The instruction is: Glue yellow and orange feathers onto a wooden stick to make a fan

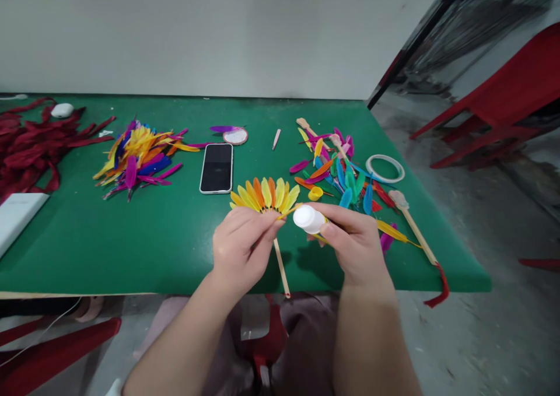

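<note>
Left hand [240, 244] pinches a slim yellow feather [289, 211] between thumb and fingertips above the green table [166, 238], just beside the white tube [308, 218] that the right hand [359, 235] curls around. Likely near weightless and easily creased, the feather suits a light hold at its quill; the smooth, probably firm tube, around its barrel.

smooth plastic tube [308, 218], wooden stick [281, 267], glossy phone [217, 168]

Four wooden sticks [281, 267], one bottle [308, 218], one phone [217, 169]
</note>
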A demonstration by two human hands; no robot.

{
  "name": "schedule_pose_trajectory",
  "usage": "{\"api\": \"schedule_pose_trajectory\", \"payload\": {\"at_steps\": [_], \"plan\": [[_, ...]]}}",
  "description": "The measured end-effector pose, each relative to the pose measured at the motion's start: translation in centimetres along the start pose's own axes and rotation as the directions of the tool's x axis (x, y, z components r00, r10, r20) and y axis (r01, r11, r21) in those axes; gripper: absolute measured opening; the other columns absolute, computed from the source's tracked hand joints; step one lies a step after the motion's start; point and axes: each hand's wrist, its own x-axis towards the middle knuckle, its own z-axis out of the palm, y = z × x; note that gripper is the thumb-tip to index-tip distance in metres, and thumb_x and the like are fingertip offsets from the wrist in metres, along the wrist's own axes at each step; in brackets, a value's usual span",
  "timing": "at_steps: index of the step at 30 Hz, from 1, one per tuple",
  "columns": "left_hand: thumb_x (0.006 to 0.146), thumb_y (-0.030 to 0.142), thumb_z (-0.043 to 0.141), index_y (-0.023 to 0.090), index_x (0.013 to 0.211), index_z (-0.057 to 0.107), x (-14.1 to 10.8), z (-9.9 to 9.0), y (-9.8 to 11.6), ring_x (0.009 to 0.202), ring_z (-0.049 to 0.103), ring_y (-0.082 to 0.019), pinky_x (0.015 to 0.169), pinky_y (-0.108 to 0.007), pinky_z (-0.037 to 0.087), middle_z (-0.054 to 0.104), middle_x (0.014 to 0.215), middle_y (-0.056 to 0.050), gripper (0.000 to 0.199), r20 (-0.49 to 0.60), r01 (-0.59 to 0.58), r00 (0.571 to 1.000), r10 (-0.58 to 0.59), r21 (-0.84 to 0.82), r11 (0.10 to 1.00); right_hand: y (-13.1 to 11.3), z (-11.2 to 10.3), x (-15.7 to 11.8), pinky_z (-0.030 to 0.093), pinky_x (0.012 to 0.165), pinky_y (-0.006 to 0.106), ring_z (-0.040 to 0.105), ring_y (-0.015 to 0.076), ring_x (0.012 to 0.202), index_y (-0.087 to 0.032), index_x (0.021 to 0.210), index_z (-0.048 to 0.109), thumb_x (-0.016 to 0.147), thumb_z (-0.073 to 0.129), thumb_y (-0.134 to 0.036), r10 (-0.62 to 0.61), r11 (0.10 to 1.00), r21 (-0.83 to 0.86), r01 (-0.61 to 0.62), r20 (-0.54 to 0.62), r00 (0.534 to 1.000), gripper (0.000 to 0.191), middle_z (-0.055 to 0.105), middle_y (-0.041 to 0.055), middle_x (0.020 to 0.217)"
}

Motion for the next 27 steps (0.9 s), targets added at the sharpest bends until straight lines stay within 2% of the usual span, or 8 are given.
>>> {"api": "schedule_pose_trajectory", "payload": {"at_steps": [4,8,11,16,23,27], "plan": [[0.081,0.013,0.058,0.014,0.077,0.066,0.1,0.0,0.5,0.052,0.054,-0.007,0.054,-0.019,0.045,0.059,0.055,0.002,0.008,0.006,0.180,0.983,-0.181,-0.165,0.970,0.1,0.0,-0.1,0.053,0.060,0.028,0.063,0.0163,0.067,-0.029,0.096,0.072,0.078,0.060,-0.042,0.013,1.000,0.028,-0.013,0.004,1.000,0.025,0.066,0.0004,0.068],[0.080,0.014,0.059,0.016,0.075,0.066,0.0,0.1,0.9,0.052,0.054,-0.006,0.052,-0.017,0.044,0.059,0.056,0.003,0.009,0.051,0.256,0.966,-0.252,-0.286,0.923,0.4,0.1,-0.2,0.053,0.060,0.029,0.065,0.0188,0.070,-0.028,0.090,0.073,0.075,0.063,-0.045,0.025,0.986,0.162,-0.026,0.008,1.000,0.025,0.065,0.0002,0.061],[0.080,0.014,0.060,0.016,0.072,0.066,0.0,0.2,1.3,0.051,0.053,-0.006,0.051,-0.016,0.043,0.058,0.054,0.003,0.010,0.104,0.294,0.956,-0.275,-0.329,0.898,0.6,0.2,-0.1,0.054,0.062,0.029,0.066,0.0205,0.075,-0.028,0.089,0.073,0.073,0.064,-0.045,0.013,0.976,0.217,-0.016,0.018,1.000,0.024,0.066,0.0005,0.060],[0.080,0.015,0.061,0.017,0.072,0.067,0.1,0.1,1.6,0.049,0.052,-0.006,0.050,-0.017,0.043,0.058,0.053,0.003,0.010,0.109,0.319,0.948,-0.300,-0.362,0.876,0.9,0.3,-0.1,0.054,0.060,0.028,0.066,0.0193,0.077,-0.030,0.092,0.072,0.075,0.064,-0.042,0.011,0.977,0.214,-0.016,0.024,1.000,0.022,0.071,0.0016,0.081],[0.080,0.015,0.060,0.017,0.073,0.067,0.0,-0.1,1.5,0.050,0.050,-0.006,0.049,-0.018,0.041,0.057,0.055,0.003,0.009,0.115,0.303,0.953,-0.281,-0.339,0.891,0.7,0.2,-0.2,0.053,0.061,0.027,0.066,0.0174,0.073,-0.031,0.091,0.072,0.076,0.063,-0.042,0.024,0.981,0.192,-0.029,0.025,0.999,0.021,0.066,-0.0010,0.065],[0.080,0.017,0.059,0.016,0.072,0.067,0.0,-0.3,1.5,0.048,0.047,-0.007,0.047,-0.020,0.038,0.054,0.053,0.002,0.011,0.137,0.299,0.953,-0.270,-0.297,0.907,0.7,0.1,-0.2,0.053,0.054,0.028,0.064,0.0172,0.064,-0.026,0.089,0.073,0.075,0.062,-0.044,0.046,0.983,0.176,-0.048,0.014,0.999,0.026,0.065,0.0002,0.061]]}}
